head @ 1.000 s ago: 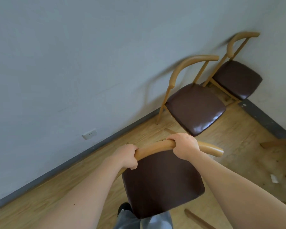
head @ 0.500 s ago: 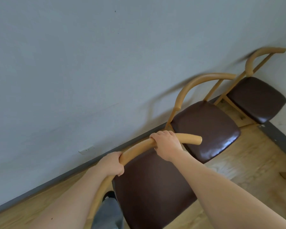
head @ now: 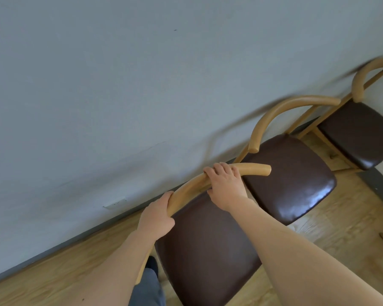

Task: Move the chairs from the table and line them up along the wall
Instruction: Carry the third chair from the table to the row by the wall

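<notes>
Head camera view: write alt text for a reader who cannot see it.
Both hands, left hand and right hand, grip the curved wooden backrest of a brown-seated chair beside a grey wall. Two matching chairs stand along the wall to its right.

Three matching chairs, curved light-wood backrests, dark brown glossy padded seats. Far chair (head: 363, 133) and middle chair (head: 290, 177) stand side by side, backs against wall (head: 119, 96). Near chair (head: 208, 246) just beside middle chair, backrest toward wall.
</notes>
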A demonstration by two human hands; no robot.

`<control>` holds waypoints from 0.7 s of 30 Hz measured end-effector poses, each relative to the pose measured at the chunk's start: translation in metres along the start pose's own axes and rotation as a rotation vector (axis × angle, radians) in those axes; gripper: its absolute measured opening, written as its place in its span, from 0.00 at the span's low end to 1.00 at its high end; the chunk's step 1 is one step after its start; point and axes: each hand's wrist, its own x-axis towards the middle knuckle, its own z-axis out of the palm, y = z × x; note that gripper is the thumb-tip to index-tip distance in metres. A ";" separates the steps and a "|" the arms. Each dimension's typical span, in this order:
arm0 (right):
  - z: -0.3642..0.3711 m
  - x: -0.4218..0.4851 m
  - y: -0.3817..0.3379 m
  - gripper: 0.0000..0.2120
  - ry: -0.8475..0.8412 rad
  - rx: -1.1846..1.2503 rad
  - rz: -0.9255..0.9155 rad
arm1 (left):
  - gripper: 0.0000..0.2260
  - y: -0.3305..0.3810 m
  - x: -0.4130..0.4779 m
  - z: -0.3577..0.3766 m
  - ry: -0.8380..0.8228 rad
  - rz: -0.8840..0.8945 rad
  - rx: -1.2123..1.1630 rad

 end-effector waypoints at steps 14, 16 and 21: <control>0.017 0.056 -0.040 0.30 0.052 0.305 0.303 | 0.28 -0.043 0.070 -0.039 -0.031 -0.061 -0.029; 0.017 0.058 -0.041 0.32 0.053 0.394 0.429 | 0.27 -0.042 0.078 -0.044 -0.028 -0.054 -0.020; 0.009 0.076 -0.051 0.30 0.129 0.525 0.557 | 0.22 -0.035 0.097 -0.052 0.002 -0.050 -0.023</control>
